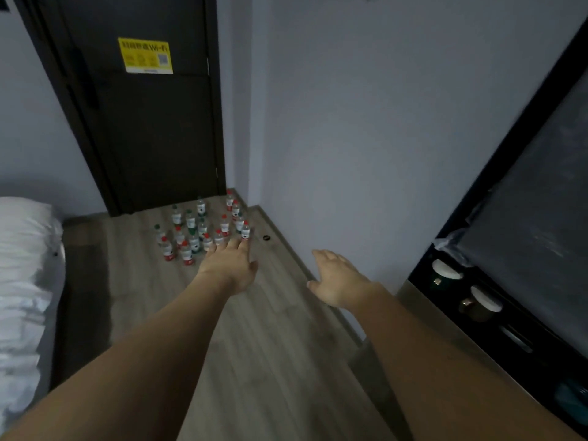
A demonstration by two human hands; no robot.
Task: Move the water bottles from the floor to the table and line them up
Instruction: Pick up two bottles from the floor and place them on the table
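Observation:
Several small clear water bottles (pixel 194 232) with red or green caps and labels stand upright in a loose cluster on the wooden floor (pixel 273 345) before a dark door. My left hand (pixel 230 262) stretches forward, palm down and fingers apart, and its fingertips overlap the nearest bottles in the picture; it holds nothing. My right hand (pixel 337 278) hovers open to the right, over the floor by the skirting board, also with nothing in it. A dark table or counter (pixel 509 316) runs along the right edge.
A bed with white bedding (pixel 22 281) fills the left side. The dark door (pixel 152 122) carries a yellow Wi-Fi sign. Two lidded cups (pixel 480 302) sit on the counter under a large dark screen (pixel 541 218). A small dark round object (pixel 266 238) lies on the floor.

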